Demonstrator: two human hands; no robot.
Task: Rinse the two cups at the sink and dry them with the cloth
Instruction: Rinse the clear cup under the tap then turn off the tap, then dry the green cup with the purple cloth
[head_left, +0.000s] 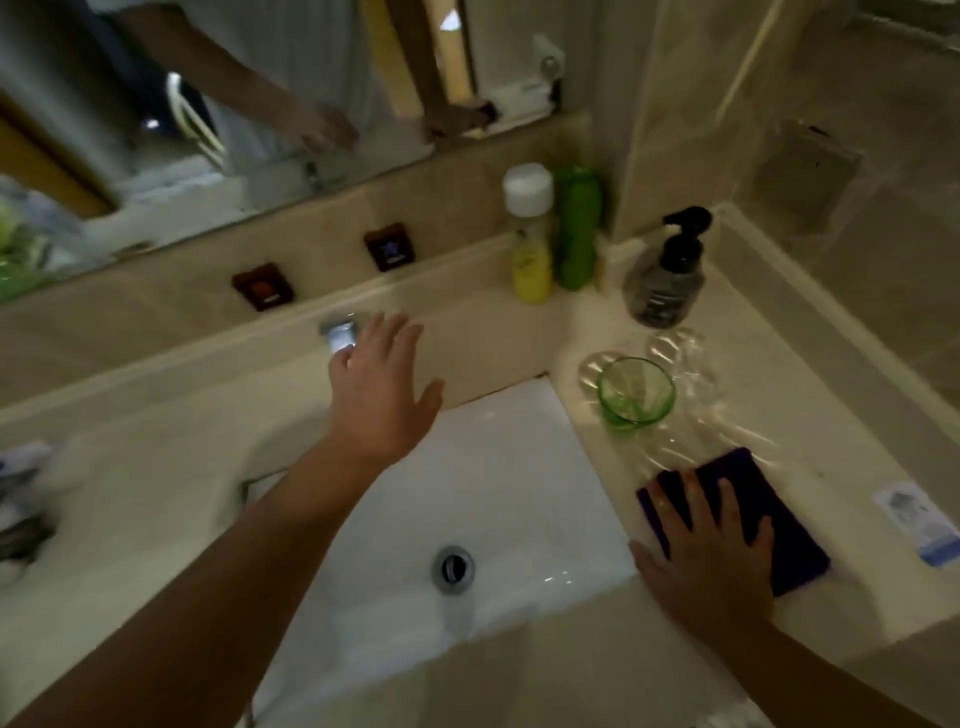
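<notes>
A green glass cup (637, 391) stands upright on the counter right of the white sink (519, 467). Behind it a clear glass cup (680, 351) is faintly visible, blurred. A dark purple cloth (779, 525) lies flat on the counter in front of the cups. My right hand (711, 551) rests flat on the cloth's near left part, fingers spread. My left hand (382, 389) hovers open over the back of the sink, fingertips at the chrome tap (340, 332). I cannot see any water running.
A dark pump bottle (667, 280), a green bottle (576, 228) and a yellow bottle with a white cap (530, 234) stand at the back right corner. A mirror (234, 130) runs above the ledge. A small printed card (919, 519) lies at the far right. Blurred items sit at the left.
</notes>
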